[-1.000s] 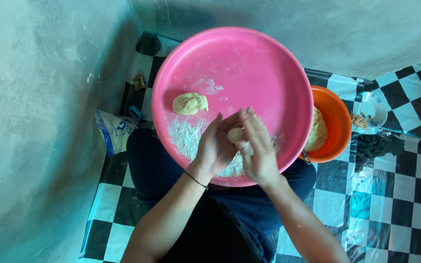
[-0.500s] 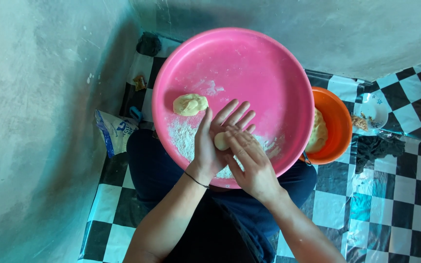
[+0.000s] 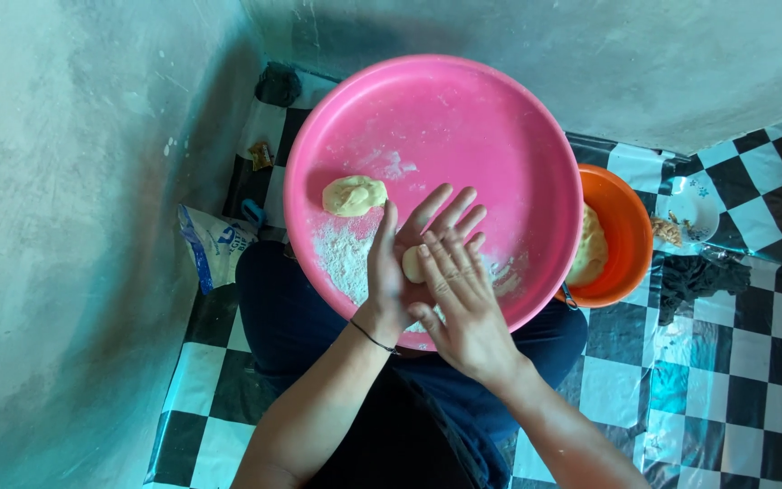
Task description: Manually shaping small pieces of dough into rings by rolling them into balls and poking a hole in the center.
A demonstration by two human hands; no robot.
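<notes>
- Head view: small dough ball (image 3: 412, 264) pressed between flat palms, left hand (image 3: 406, 263) under, right hand (image 3: 463, 303) over, fingers straight; soft, light, prob. tacky, so cup it gently w/ whole palms
- Over smooth pink plastic tray (image 3: 500, 118); powdery flour patch (image 3: 346, 258); second dough lump (image 3: 354, 196) lumpy, pale yellow
</notes>
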